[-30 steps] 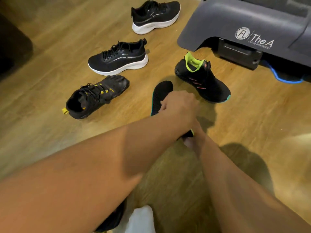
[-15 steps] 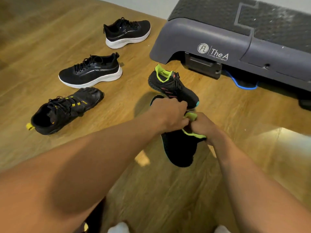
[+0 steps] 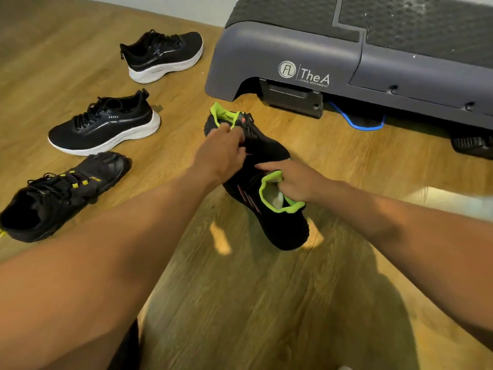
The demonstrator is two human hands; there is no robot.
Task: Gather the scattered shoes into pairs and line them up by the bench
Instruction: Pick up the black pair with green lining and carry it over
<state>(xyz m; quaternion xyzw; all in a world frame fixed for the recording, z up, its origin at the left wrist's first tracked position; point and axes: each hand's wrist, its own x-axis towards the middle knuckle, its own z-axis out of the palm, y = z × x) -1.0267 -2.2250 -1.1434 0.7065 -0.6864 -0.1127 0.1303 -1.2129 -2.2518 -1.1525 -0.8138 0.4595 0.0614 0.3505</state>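
Observation:
My right hand (image 3: pixel 293 184) grips the neon-green collar of a black knit shoe (image 3: pixel 277 222) with pink stripes, its heel toward me. My left hand (image 3: pixel 222 153) pinches the green collar of its twin (image 3: pixel 262 145), which lies just beyond, in front of the grey step bench (image 3: pixel 293 54). To the left, two black sneakers with white soles lie apart, one near (image 3: pixel 106 126) and one far (image 3: pixel 162 56). A black shoe with yellow eyelets (image 3: pixel 61 193) lies at the far left.
The wooden floor (image 3: pixel 240 303) stretches toward me. A blue band (image 3: pixel 354 121) and a black foot (image 3: pixel 472 145) sit under the bench. A dark object (image 3: pixel 125 348) shows at the bottom edge beneath my left arm.
The near green-collared shoe was flipped from sole-up to upright. My left hand let go of it and moved forward onto the far shoe's collar. The right hand still holds the near shoe.

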